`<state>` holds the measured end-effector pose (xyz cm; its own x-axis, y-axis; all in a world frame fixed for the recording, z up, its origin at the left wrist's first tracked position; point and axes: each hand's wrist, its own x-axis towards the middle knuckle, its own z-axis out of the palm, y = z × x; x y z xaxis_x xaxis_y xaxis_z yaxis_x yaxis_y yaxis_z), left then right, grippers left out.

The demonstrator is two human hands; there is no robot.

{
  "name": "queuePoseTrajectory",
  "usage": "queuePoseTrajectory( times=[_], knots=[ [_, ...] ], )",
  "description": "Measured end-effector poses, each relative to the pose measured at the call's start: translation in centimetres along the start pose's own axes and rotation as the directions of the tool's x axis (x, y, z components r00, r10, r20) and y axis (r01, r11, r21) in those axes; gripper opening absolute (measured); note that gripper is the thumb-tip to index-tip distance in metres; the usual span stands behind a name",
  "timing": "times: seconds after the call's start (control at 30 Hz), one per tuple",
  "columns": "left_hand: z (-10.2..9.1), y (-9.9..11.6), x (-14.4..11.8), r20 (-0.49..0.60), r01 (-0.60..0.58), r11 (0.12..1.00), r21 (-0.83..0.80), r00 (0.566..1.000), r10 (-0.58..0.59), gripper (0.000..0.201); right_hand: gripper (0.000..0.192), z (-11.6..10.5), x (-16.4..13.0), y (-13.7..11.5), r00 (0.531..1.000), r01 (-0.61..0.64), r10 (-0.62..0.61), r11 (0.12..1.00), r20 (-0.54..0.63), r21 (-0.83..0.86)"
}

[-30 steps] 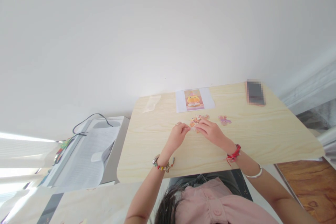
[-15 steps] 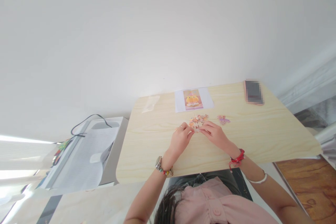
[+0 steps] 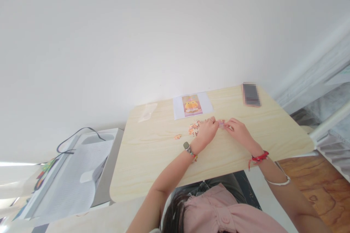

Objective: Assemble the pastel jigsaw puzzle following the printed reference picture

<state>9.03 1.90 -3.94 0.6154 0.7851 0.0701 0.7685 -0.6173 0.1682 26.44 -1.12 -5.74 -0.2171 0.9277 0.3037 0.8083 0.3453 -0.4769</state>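
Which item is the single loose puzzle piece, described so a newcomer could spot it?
On the light wooden table, look left of the left hand and the heap of puzzle pieces. The lone piece lies flat, apart from the heap, small and orange, with bare wood all around it.

Phone (image 3: 251,94) screen blurred, puzzle bits between both hands too small to tell

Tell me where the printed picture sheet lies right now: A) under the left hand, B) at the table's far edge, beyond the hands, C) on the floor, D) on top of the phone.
B: the picture sheet lies flat near the table's far edge, beyond both hands and apart from the phone.
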Motion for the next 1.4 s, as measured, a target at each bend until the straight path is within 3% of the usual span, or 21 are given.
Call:
queuePoseTrajectory(
  times=[0.13,0.23,0.4,0.53,0.67,0.9,1.2,1.4],
  knots=[
    [0.3,1.7,2.3,0.038,-0.011,1.0,0.004,0.999,0.011,0.024,0.017,-0.3,0.2,2.3,0.997,-0.068,0.07,0.996,0.026,-0.059],
    [-0.4,1.7,1.9,0.051,0.039,0.999,0.012,0.998,-0.039,0.022,0.018,-0.5,0.1,2.5,0.997,-0.067,0.07,0.995,0.03,-0.077],
    [-2.6,-1.9,-2.7,0.036,0.23,0.973,-0.01,0.973,-0.229,0.02,0.021,-0.5,-0.6,-0.4,1.0,-0.03,0.03,0.999,-0.004,-0.032],
    [-3.2,-5.4,-7.6,-0.003,0.397,0.917,-0.036,0.918,-0.397,0.019,0.02,1.0,-0.3,-4.2,0.994,0.057,-0.059,0.998,0.095,0.024],
    [-2.7,-6.5,-10.1,0.021,0.456,0.888,-0.053,0.89,-0.455,0.019,0.019,3.2,1.0,-6.8,0.976,0.083,-0.088,0.996,0.199,0.034],
    [-2.0,-5.4,-9.1,0.059,0.417,0.905,-0.084,0.909,-0.413,0.02,0.019,4.8,3.4,-8.1,0.97,0.106,-0.101,0.994,0.221,-0.012],
    [-2.6,-4.2,-7.9,0.071,0.36,0.931,-0.068,0.932,-0.355,0.021,0.02,5.0,3.1,-6.3,0.979,0.096,-0.102,0.995,0.177,0.04],
    [-1.7,-4.1,-7.1,0.045,0.339,0.939,-0.059,0.94,-0.337,0.018,0.017,5.3,3.3,-6.3,0.976,0.101,-0.099,0.995,0.193,-0.004]
  ],
)
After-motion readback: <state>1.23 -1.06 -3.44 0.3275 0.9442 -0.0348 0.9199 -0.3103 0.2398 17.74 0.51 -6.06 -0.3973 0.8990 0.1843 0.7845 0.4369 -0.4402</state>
